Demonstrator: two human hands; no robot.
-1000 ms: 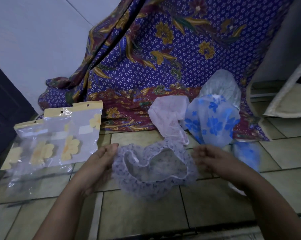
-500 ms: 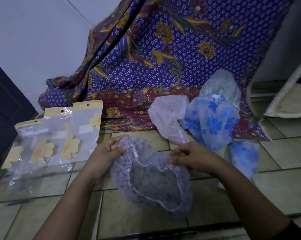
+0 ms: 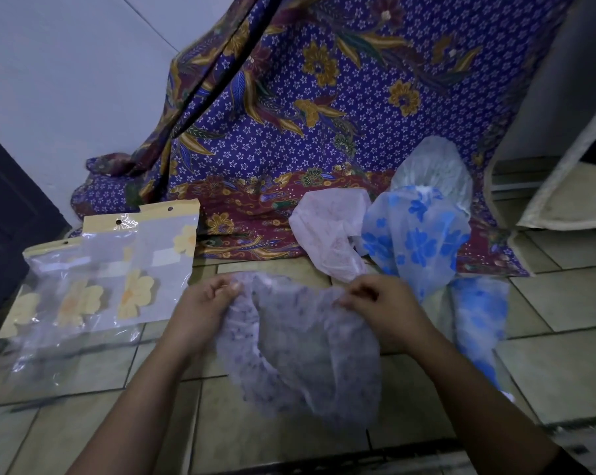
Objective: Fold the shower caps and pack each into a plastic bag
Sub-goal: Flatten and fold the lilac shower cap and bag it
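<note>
shower cap (image 3: pixel 303 358) | sheer, crinkly lilac plastic | left hand (image 3: pixel 200 311), right hand (image 3: pixel 384 311): fingers pinching rim

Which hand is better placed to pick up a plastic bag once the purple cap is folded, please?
Probably the left hand: the plastic bags lie just beside it, while the right hand pinches the purple cap on the far side.

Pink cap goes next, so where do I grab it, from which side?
Probably pinch the pink cap by its lower end, from the near left: it trails onto the tiles, the blue cap crowds its right, the batik cloth backs it.
</note>
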